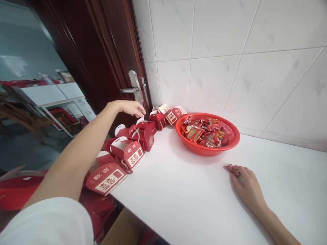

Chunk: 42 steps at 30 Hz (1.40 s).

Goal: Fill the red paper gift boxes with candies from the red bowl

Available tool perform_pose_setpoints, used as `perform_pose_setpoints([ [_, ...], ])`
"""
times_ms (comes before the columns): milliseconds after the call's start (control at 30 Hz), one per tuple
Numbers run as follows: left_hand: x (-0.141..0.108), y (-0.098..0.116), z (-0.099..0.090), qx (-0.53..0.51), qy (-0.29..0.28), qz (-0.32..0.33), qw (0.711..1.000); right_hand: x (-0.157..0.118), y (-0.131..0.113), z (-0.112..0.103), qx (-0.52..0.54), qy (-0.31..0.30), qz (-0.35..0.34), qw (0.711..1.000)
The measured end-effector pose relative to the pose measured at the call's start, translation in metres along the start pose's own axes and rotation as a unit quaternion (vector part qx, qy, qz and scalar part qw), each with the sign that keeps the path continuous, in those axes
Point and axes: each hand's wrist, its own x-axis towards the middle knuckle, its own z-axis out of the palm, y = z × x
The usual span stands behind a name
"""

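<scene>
Along the counter's left edge a row of red gift boxes [127, 153] runs back to the wall; the left hand [131, 108] hovers over the far ones, fingers loosely together. Beside the candy basket [231, 144], the right hand [246, 183] pinches a wrapped candy [229, 166] against the counter.

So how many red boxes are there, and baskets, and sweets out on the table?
Red gift boxes: about 7 along the table's left edge; some overlap, so the count is not exact.
Red basket: 1, full of wrapped sweets too jumbled to count.
Loose red sweet at the right hand: 1.
Total: about 9.
The left hand reaches over the boxes.
</scene>
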Motion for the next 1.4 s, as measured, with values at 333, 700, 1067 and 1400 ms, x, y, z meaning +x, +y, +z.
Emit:
perform_pose_setpoints([
  [333, -0.06, 0.011, 0.055, 0.087, -0.145, -0.072, 0.983, -0.002, -0.004, 0.002, 0.015, 0.004, -0.053, 0.998],
  [700, -0.092, 0.089, 0.084, 0.177, -0.137, 0.049, 0.973, -0.003, -0.012, -0.002, 0.136, 0.015, 0.035, 0.99],
  [1067, -0.085, 0.192, 0.144, 0.28, 0.067, 0.409, 0.866, 0.001, -0.018, -0.009, 0.24, 0.036, 0.16, 0.957],
  [1400, -0.062, 0.198, 0.159, 0.091, -0.013, 0.479, 0.873, 0.001, -0.02, -0.008, 0.265, 0.047, 0.172, 0.948],
])
